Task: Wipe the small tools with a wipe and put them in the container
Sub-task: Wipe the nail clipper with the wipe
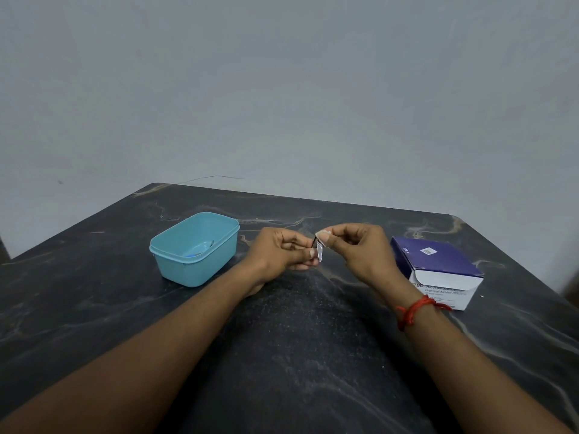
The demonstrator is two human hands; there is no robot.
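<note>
My left hand (282,252) grips a small metal tool (319,253) above the middle of the dark table; its shiny pointed end sticks out past my thumb. My right hand (354,245) pinches a small pale wipe (322,235) between thumb and forefinger, and the wipe touches the tool's upper end. To the left stands an open light-blue plastic container (175,261). Inside it lies a small tool (200,249), only partly visible.
A purple and white box of alcohol swabs (438,270) sits at the right, close to my right wrist. The dark marble-patterned table (297,355) ends at a grey wall behind. A red thread is tied round my right wrist.
</note>
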